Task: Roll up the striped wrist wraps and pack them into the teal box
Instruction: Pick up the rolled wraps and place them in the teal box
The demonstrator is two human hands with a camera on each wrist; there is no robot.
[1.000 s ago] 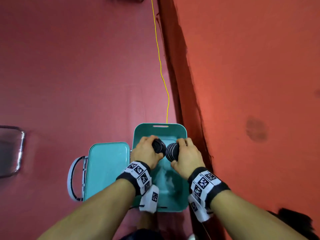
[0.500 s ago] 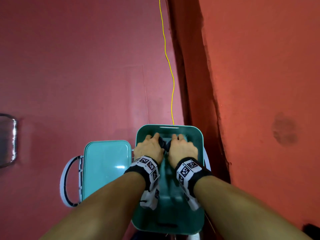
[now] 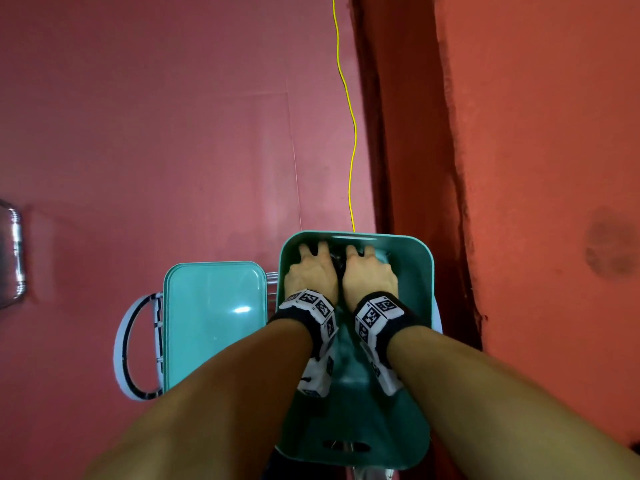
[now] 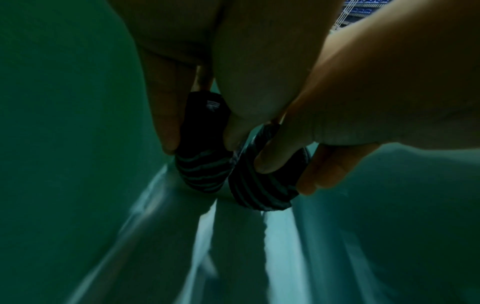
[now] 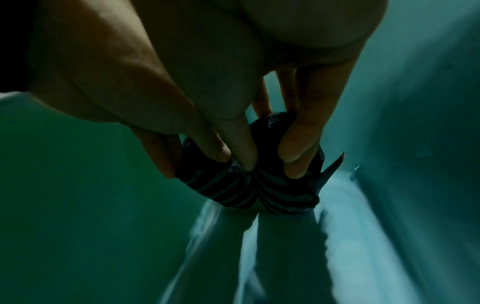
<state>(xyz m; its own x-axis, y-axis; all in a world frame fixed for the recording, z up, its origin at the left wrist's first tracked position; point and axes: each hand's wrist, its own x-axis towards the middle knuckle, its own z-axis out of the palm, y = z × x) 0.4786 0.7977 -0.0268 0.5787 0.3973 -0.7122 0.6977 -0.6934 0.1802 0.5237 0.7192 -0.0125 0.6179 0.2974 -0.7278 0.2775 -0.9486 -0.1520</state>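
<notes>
Left hand [image 3: 311, 275] and right hand [image 3: 369, 277] each pinched a dark striped fabric roll [image 4: 205, 174] at the open teal plastic box's [image 3: 427, 271] far end; soft, light, likely to unroll unless gripped around the sides.

Spreading ahead of the left hand [image 3: 311, 275] and out to its left as a pinkish-red surface [image 3: 156, 133]. Trailing away as a thin yellow cord [image 3: 349, 133], straight ahead of the right hand [image 3: 369, 277]. Running as a dark shadowed band [image 3: 405, 133] just right of that hand, bordering an orange-red surface [image 3: 554, 133] (showing a dim round stain [image 3: 607, 249] farther right). Gleaming as a metal object [image 3: 14, 251], cut by the frame edge, far left of the left hand.
</notes>
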